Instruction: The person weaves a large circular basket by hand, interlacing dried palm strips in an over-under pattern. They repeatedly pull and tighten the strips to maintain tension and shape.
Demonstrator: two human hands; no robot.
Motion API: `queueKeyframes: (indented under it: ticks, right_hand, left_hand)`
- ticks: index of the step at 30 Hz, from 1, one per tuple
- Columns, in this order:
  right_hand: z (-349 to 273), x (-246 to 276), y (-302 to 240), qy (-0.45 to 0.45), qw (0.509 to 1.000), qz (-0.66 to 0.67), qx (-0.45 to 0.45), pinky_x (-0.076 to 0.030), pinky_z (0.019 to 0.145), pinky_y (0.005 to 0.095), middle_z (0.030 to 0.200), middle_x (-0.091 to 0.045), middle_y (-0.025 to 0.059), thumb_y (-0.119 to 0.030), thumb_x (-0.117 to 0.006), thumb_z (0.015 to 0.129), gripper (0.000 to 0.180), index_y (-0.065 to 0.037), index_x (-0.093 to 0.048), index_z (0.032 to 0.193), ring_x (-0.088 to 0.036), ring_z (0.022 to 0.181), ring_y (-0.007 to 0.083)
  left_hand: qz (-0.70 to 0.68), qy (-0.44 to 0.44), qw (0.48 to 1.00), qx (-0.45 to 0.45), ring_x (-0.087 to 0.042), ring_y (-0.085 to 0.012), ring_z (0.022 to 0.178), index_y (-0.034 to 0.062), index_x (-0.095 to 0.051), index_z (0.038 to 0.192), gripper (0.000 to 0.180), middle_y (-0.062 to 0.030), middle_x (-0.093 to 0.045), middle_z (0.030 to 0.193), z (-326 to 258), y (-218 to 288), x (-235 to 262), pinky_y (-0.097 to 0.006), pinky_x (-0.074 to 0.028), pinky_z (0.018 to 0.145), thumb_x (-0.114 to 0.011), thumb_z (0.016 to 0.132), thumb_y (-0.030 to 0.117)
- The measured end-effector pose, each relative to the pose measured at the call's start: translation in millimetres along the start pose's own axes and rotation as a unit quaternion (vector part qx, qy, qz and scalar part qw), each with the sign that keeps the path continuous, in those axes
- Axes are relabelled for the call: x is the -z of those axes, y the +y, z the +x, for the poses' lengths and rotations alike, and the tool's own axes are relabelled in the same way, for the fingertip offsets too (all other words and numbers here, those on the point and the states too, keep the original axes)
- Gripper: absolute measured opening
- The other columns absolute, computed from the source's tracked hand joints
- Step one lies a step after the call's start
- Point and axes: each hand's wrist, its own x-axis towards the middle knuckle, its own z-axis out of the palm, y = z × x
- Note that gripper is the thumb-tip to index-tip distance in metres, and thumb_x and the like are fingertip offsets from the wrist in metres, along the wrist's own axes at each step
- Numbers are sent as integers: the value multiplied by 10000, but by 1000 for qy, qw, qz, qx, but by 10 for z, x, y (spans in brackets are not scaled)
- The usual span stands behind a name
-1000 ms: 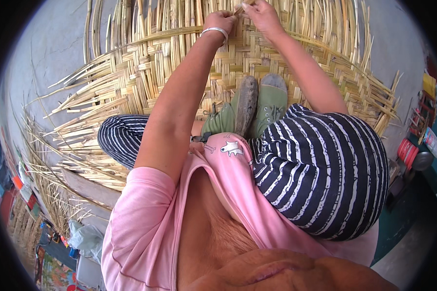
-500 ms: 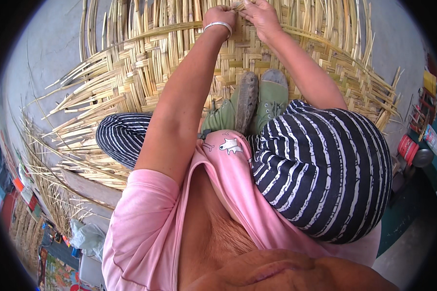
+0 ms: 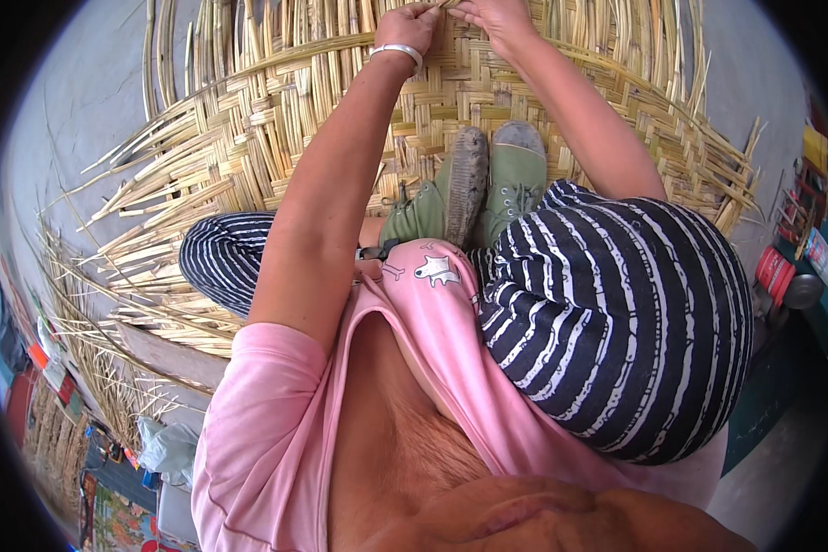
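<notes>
A large woven mat of flattened pale reed strips [image 3: 432, 106] spreads over the floor in front of me, its loose strip ends fanning out to the sides and away. At the top edge of the view my left hand [image 3: 407, 28], with a silver bangle at the wrist, pinches a reed strip [image 3: 447, 4]. Close beside it, my right hand [image 3: 497, 20] has its fingertips closed on the same strip. Both hands are above the far part of the weave. What lies beyond the fingertips is cut off by the frame.
My green canvas shoes [image 3: 515, 179] rest on the mat between my striped knees. Loose reeds [image 3: 92, 340] are scattered at the left, near a plastic bag [image 3: 167, 451]. At the right stand a red coiled item [image 3: 775, 274] and a dark round pot [image 3: 804, 292].
Both hands have shifted slightly, the left one a little to the left and up, the right one up. They stay pinched close together on the strip.
</notes>
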Motion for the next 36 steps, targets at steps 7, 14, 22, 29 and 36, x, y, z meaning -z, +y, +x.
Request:
queueKeyframes:
  ticks: [7, 14, 22, 29, 36]
  right_hand:
    - [-60, -71, -43, -3, 999, -40, 2, -514, 608, 266, 866, -683, 33, -152, -558, 1048, 96, -91, -594, 1113, -648, 714, 129]
    - [-90, -82, 118, 36, 999, 17, 33, -482, 564, 264, 830, -682, 39, -118, -561, 1029, 51, -89, -602, 1022, -615, 653, 122]
    - [3, 0, 49, 30, 999, -20, 24, -522, 602, 261, 845, -687, 54, -128, -564, 1040, 67, -80, -610, 1039, -665, 711, 141]
    - [63, -69, 67, 0, 999, 17, 32, -555, 640, 276, 861, -682, 60, -109, -562, 1042, 71, -67, -612, 1071, -666, 712, 151]
    - [-32, -3, 252, -3, 995, 97, 20, -589, 779, 328, 980, -702, 125, -109, -573, 1040, 107, -54, -575, 1132, -708, 888, 208]
  left_hand:
    - [240, 98, 964, -52, -720, -399, 974, 61, -780, 1099, 342, -255, -735, 1022, -198, 285, -58, -453, -552, 877, -654, 947, 341]
    - [279, 123, 952, -15, -708, -406, 1015, 52, -774, 1093, 341, -256, -734, 1039, -108, 272, -192, -479, -542, 917, -615, 937, 311]
    - [3, 3, 1000, -20, -732, -261, 859, -28, -742, 1104, 305, -189, -770, 976, -49, 49, -65, -380, -563, 797, -668, 953, 227]
    - [158, 68, 985, -19, -737, -305, 857, 24, -766, 1032, 271, -221, -754, 937, -190, 337, -63, -408, -559, 796, -686, 907, 251]
    - [226, 107, 968, -33, -733, -369, 955, 59, -774, 1049, 305, -240, -744, 1002, -72, 191, -107, -443, -554, 866, -679, 866, 282]
